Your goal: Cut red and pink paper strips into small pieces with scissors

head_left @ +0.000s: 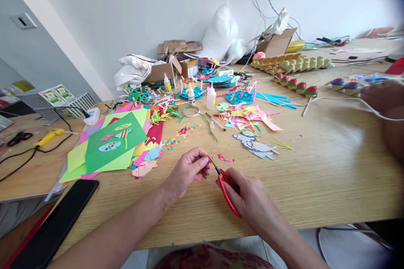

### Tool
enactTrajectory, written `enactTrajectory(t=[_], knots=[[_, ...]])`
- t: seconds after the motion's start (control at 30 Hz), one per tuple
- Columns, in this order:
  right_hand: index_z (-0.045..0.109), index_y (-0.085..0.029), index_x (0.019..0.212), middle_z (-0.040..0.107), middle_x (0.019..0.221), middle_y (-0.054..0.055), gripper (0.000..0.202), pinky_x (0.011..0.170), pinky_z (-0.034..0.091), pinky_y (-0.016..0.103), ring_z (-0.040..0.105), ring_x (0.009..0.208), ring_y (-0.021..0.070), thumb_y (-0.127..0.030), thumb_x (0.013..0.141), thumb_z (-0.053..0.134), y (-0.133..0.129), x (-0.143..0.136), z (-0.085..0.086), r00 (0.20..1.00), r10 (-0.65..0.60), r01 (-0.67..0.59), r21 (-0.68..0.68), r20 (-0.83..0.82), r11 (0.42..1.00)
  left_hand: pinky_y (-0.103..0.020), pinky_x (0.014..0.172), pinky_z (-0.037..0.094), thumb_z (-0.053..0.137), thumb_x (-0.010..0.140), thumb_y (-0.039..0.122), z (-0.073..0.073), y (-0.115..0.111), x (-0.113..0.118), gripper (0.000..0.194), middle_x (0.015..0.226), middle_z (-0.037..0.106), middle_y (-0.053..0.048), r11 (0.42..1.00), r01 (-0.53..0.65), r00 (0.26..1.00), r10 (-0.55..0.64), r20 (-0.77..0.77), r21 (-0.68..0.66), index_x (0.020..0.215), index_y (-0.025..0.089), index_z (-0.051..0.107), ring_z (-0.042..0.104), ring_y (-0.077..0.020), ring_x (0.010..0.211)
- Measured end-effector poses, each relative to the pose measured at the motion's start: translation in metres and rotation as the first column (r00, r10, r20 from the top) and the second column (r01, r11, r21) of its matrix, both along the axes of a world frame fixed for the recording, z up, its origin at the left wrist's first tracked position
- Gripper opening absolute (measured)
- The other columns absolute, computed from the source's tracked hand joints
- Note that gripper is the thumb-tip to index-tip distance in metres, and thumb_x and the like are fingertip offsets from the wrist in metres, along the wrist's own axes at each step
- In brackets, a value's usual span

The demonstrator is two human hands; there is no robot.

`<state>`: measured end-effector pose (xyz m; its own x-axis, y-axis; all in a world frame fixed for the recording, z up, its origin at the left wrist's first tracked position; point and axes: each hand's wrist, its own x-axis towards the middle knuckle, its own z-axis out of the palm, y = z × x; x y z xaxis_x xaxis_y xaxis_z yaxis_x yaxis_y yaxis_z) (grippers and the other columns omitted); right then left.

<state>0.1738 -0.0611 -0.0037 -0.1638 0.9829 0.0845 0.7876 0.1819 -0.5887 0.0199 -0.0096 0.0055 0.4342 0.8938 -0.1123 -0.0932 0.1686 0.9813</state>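
Note:
My right hand (pixel 244 195) is closed round the red handles of a pair of scissors (pixel 227 195), whose dark blades point up and left. The blade tips meet the fingertips of my left hand (pixel 192 168), which pinches a tiny pink piece, probably paper, mostly hidden by the fingers. On the table just beyond lie small pink paper scraps (pixel 224 158). Grey and blue paper fish (pixel 260 147) rest to the right. To the left, several coloured paper fish (pixel 145 167) lie beside a green sheet (pixel 115 141) carrying decorated fish.
A black phone (pixel 59 222) lies at the front left. Behind my hands are glue bottles (pixel 211 96), confetti dots (pixel 186 130), a pen (pixel 216 122) and paper strips (pixel 249 115). Egg cartons (pixel 304 64) stand at the back right. Another person's arm (pixel 393 134) is at the right edge.

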Motion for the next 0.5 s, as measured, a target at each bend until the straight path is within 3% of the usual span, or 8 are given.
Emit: enactTrajectory(t=[0.3, 0.5], knots=[[0.047, -0.020, 0.062, 0.051, 0.051, -0.001, 0.026, 0.044, 0.028, 0.022, 0.045, 0.046, 0.0120, -0.035, 0.081, 0.036, 0.005, 0.017, 0.004, 0.988, -0.039, 0.029, -0.064, -0.149, 0.997, -0.019, 0.052, 0.038, 0.053, 0.073, 0.033, 0.003, 0.008, 0.016, 0.018, 0.061, 0.051, 0.001, 0.997, 0.072, 0.994, -0.070, -0.089, 0.016, 0.071, 0.015, 0.050, 0.047, -0.0074, 0.055], [0.046, -0.020, 0.060, 0.044, 0.045, -0.004, 0.032, 0.041, 0.027, 0.021, 0.041, 0.042, 0.0101, -0.042, 0.080, 0.037, 0.008, 0.030, 0.004, 0.947, -0.065, 0.011, -0.168, -0.314, 0.986, -0.018, 0.051, 0.038, 0.051, 0.073, 0.031, 0.000, 0.014, 0.019, 0.016, 0.066, 0.050, 0.002, 1.000, 0.026, 0.991, -0.028, -0.129, -0.012, 0.072, 0.015, 0.048, 0.049, -0.0069, 0.055]])
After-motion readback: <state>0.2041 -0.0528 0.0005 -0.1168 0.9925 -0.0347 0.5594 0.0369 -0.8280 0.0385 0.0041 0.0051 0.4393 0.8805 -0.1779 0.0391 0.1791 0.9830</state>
